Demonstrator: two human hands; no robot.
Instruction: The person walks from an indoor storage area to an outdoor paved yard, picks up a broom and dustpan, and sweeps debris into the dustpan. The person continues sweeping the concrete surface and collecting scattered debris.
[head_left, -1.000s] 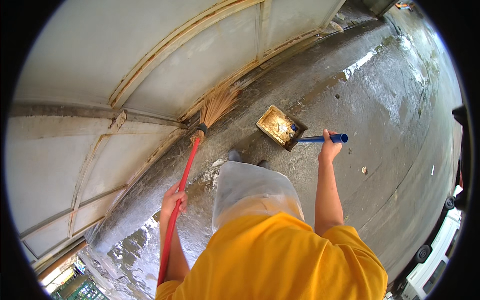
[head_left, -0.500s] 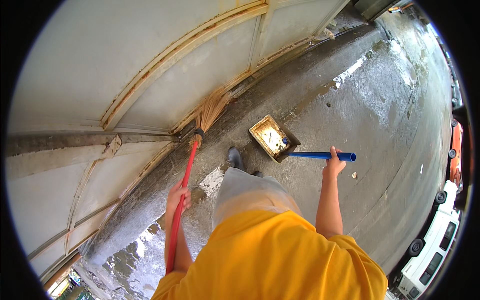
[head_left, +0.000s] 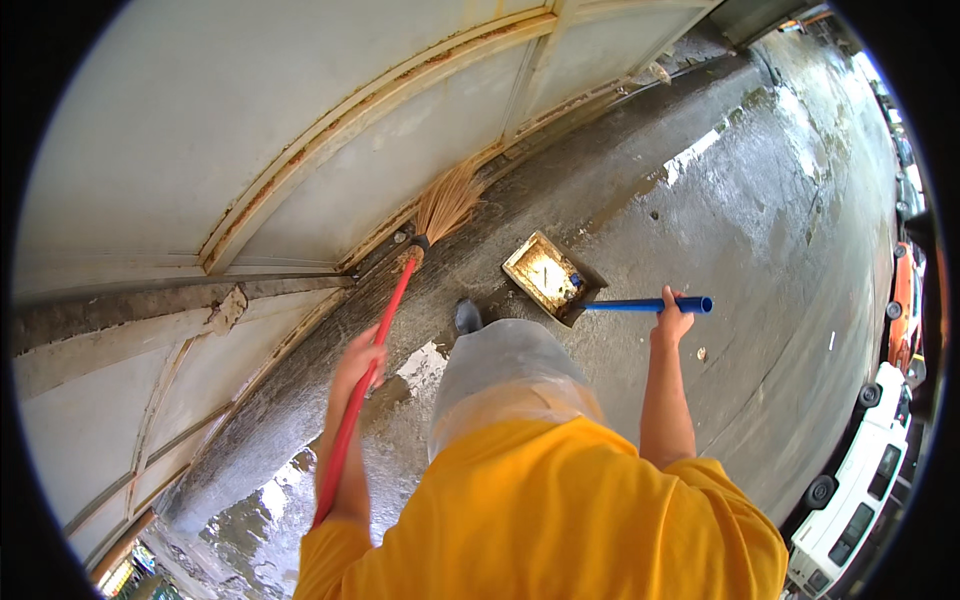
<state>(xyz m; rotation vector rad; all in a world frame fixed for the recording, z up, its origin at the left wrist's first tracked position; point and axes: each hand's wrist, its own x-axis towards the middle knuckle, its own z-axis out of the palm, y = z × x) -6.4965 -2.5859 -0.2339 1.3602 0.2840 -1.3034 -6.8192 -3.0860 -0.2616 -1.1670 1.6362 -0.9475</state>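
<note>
My left hand (head_left: 359, 360) is closed around the red handle of a broom (head_left: 446, 203), which slants up and away from me. Its tan straw bristles fan out against the foot of the metal wall, with a black band where they meet the handle. On my right, a dustpan (head_left: 541, 268) made from a cut-open metal can rests on the floor. Some dark bits and a small blue piece lie in it. My right hand (head_left: 675, 315) grips the dustpan's long blue tube handle near its end. A grey boot (head_left: 467, 316) shows between broom and dustpan.
A pale metal wall (head_left: 380, 160) with rusty ribs runs along the left. Wet concrete floor (head_left: 640, 240) has shiny puddles (head_left: 695, 155). A white van (head_left: 855, 490) and an orange vehicle (head_left: 903, 300) stand at the far right. A small pale scrap (head_left: 702, 354) lies near my right forearm.
The broom head has shifted right and slightly farther along the foot of the wall, its bristles spreading wider. My left hand has moved a little farther away. The dustpan has hardly moved.
</note>
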